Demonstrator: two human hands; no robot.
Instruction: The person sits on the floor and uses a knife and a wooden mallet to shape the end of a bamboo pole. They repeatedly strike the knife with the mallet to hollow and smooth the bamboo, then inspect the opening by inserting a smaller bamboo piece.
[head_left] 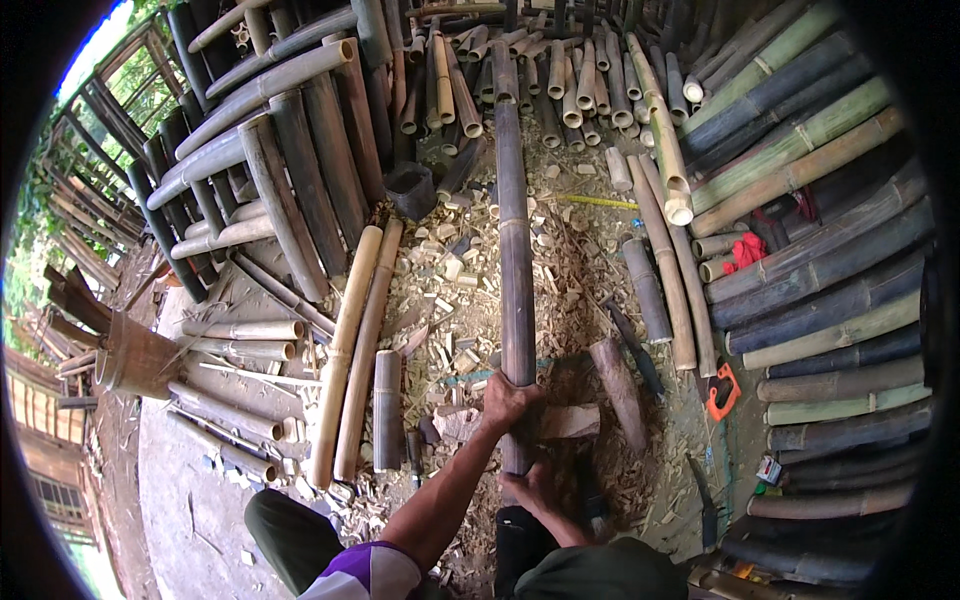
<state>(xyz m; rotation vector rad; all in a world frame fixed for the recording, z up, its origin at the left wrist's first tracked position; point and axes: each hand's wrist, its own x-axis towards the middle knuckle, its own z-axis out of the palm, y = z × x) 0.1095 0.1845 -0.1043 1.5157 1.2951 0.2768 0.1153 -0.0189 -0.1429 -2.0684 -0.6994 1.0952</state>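
Observation:
A long dark bamboo pole [514, 260] runs from just in front of me toward the far stack, with a pale ring at a joint about midway. My left hand [511, 402] is closed round it near its close end. Lower down, my right hand [535, 490] is at the pole's near end, its fingers curled against it and partly hidden. Beneath the pole lies a wooden block [570, 421] across the ground. A short thick log [618, 392] lies to the right of the block.
Chips cover the ground. An orange-handled saw [722, 392] lies right, beyond a yellow measuring tape [600, 202]. Bamboo poles [840, 310] are piled at right, with a red cloth [745, 252] among them. Left are loose poles [345, 350], a bamboo frame [250, 150] and a dark bucket [409, 190].

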